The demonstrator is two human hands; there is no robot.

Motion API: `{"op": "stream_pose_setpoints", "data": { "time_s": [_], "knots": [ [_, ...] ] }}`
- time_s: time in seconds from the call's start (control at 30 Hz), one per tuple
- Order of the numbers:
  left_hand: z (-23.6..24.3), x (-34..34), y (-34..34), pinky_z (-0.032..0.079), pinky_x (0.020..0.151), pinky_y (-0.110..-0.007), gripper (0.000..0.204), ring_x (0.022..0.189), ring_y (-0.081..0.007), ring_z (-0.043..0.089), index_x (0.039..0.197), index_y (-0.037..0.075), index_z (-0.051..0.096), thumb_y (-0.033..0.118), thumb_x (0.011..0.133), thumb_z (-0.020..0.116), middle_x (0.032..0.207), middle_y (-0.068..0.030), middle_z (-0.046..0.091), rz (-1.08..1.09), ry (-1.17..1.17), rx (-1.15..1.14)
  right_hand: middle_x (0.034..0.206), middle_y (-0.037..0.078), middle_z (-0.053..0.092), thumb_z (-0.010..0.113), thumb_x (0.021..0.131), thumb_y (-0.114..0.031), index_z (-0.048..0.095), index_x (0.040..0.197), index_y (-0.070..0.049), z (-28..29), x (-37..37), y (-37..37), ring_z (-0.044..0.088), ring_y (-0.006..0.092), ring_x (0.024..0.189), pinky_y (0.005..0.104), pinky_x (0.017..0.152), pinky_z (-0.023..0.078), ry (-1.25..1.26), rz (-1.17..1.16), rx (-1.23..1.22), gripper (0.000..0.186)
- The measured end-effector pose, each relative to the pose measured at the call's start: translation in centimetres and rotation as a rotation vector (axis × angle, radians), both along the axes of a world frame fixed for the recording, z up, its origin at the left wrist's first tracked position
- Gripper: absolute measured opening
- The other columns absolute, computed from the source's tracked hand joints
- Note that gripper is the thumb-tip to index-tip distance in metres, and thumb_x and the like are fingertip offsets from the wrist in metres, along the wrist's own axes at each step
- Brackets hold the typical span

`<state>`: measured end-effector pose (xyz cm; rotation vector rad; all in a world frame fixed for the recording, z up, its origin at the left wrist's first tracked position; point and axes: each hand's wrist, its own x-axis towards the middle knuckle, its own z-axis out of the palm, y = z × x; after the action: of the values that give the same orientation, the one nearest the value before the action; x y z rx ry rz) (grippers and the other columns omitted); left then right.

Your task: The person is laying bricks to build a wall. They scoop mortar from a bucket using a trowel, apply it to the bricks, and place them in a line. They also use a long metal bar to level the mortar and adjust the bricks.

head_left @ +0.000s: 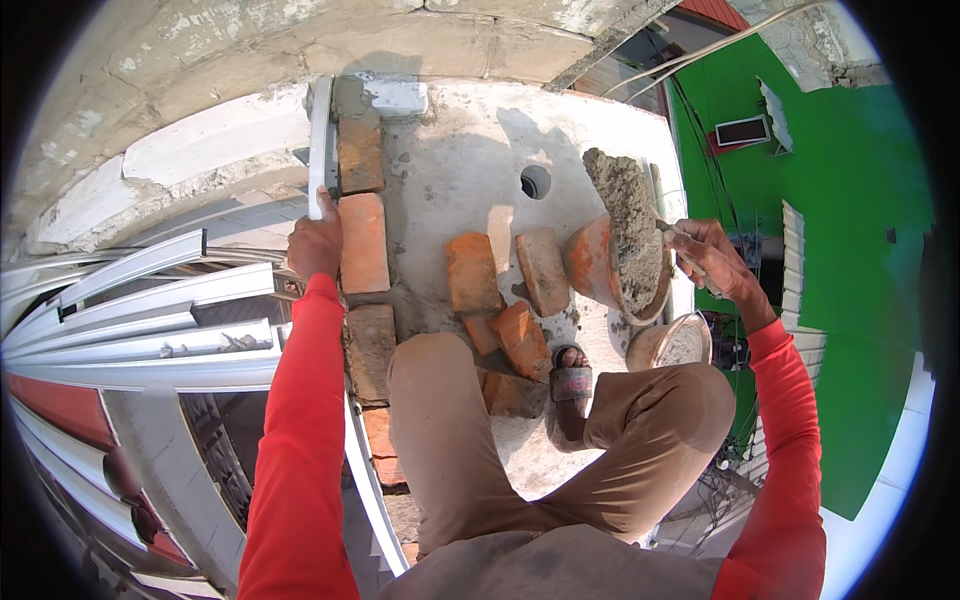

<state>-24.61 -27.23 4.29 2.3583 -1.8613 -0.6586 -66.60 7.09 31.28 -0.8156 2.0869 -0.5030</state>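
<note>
My left hand (315,240) is closed on a long white straight bar (321,130), upright in the picture along the left side of a row of bricks (364,240). At right, my right hand (710,258) grips a trowel handle (670,232) at the rim of a tilted terracotta bowl (585,262). Grey mortar (630,230) fills the bowl, hiding most of the trowel's blade. Loose bricks (470,270) lie between my knees and the bowl, several of them whole or broken.
A second bowl (668,340) sits below the first. The concrete ledge (450,130) has a round hole (535,182) and drops off on both sides. Long white metal profiles (170,285) lie at left, a block wall (230,40) crosses the top, and cables (690,105) hang at right.
</note>
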Motion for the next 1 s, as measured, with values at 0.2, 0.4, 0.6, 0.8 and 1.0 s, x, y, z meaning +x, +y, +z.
{"op": "stream_pose_setpoints", "data": {
  "time_s": [0.2, 0.4, 0.6, 0.8, 1.0],
  "knots": [
    [0.1, -0.3, -0.4, 0.057, 0.103, -0.052, 0.104, 0.115, -0.0496, 0.074, 0.118, -0.007, 0.080, 0.086, 0.100, 0.038, 0.112, -0.0340, 0.078, 0.000, -0.032, 0.035, 0.086, 0.012, 0.074, 0.072, 0.103, -0.038, 0.077, 0.100, 0.000, -11.5, -6.1, -17.5, 0.070, 0.0248, 0.078, 0.0414, 0.073, 0.055, 0.528, 0.504, -0.235, 0.039],
    [0.6, -1.5, -0.2, 0.054, 0.099, -0.059, 0.103, 0.113, -0.0580, 0.070, 0.106, -0.017, 0.076, 0.080, 0.104, 0.041, 0.110, -0.0443, 0.071, 0.056, -0.054, -0.028, 0.102, 0.014, 0.077, 0.067, 0.099, -0.031, 0.078, 0.111, -0.006, -21.6, -5.9, -30.1, 0.076, 0.0357, 0.091, 0.0472, 0.077, 0.061, 1.159, 0.742, -0.393, 0.030],
    [0.3, -1.8, -0.3, 0.054, 0.101, -0.060, 0.106, 0.116, -0.0575, 0.069, 0.109, -0.017, 0.076, 0.081, 0.105, 0.035, 0.114, -0.0449, 0.071, 0.050, -0.091, -0.036, 0.107, 0.013, 0.078, 0.071, 0.102, -0.032, 0.080, 0.120, -0.006, -13.6, -10.8, -16.8, 0.077, 0.0344, 0.087, 0.0446, 0.078, 0.061, 1.030, 0.555, -0.372, 0.033],
    [-1.9, -0.3, -0.6, 0.055, 0.101, -0.058, 0.110, 0.117, -0.0536, 0.071, 0.117, -0.011, 0.078, 0.087, 0.101, 0.031, 0.117, -0.0388, 0.074, -0.036, -0.075, -0.057, 0.118, 0.015, 0.082, 0.081, 0.091, -0.026, 0.084, 0.117, -0.005, 2.2, -9.7, 4.3, 0.075, 0.0373, 0.111, 0.0490, 0.101, 0.057, 0.673, 0.400, 0.189, 0.033],
    [-3.3, 0.7, -1.3, 0.055, 0.100, -0.058, 0.113, 0.115, -0.0532, 0.072, 0.118, -0.013, 0.076, 0.087, 0.102, 0.028, 0.116, -0.0375, 0.075, -0.129, -0.081, -0.086, 0.087, 0.026, 0.074, 0.073, 0.093, -0.028, 0.077, 0.094, 0.000, -5.5, -5.7, 10.3, 0.075, 0.0431, 0.085, 0.0527, 0.084, 0.061, 0.964, 0.387, 0.365, 0.028]
  ]
}}
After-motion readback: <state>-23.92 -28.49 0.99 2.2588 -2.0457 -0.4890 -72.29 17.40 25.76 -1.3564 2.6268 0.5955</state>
